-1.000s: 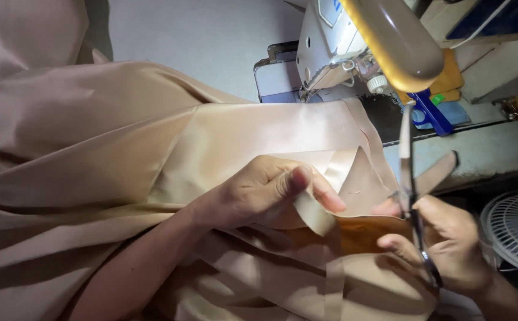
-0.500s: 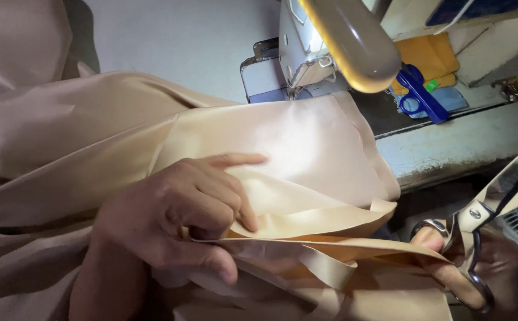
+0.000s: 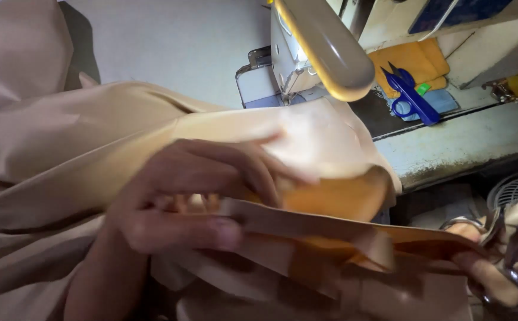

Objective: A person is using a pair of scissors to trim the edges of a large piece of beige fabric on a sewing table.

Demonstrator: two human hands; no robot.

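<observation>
Nearest, low right: right hand [image 3: 489, 274] at the frame edge, fingers through the loops of metal scissors [image 3: 511, 249], grip closed on them; it seems also to pinch the end of a fabric strip [image 3: 330, 226], though blur hides the contact. Left hand [image 3: 193, 193] at centre, grip closed on the tan cloth [image 3: 92, 154], thumb under the folded edge, fingers over it. The cloth lies bunched across the lap and onto the bench [image 3: 455, 145]. Beyond: sewing machine [image 3: 297, 59], blue snips [image 3: 410, 95] resting on a yellow rag [image 3: 416, 62].
</observation>
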